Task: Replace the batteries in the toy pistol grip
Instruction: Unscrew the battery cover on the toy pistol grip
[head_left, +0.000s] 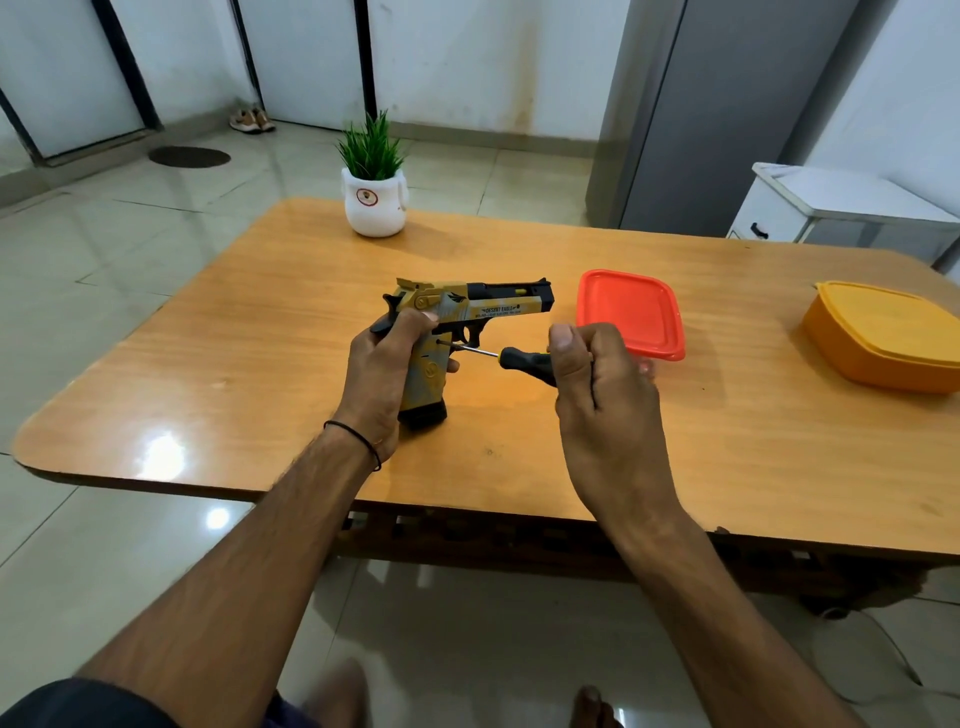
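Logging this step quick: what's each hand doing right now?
Left hand: grips the toy pistol by its grip.
Right hand: holds the screwdriver, tip at the grip.

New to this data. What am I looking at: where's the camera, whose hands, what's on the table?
There is no machine here. It is one picture from a camera worn on a person's head, looking forward and down at their two bare hands. The left hand grips the toy pistol by its grip, barrel pointing right. The right hand holds a screwdriver, its tip at the side of the grip. On the table are a red lid, an orange box and a potted plant.
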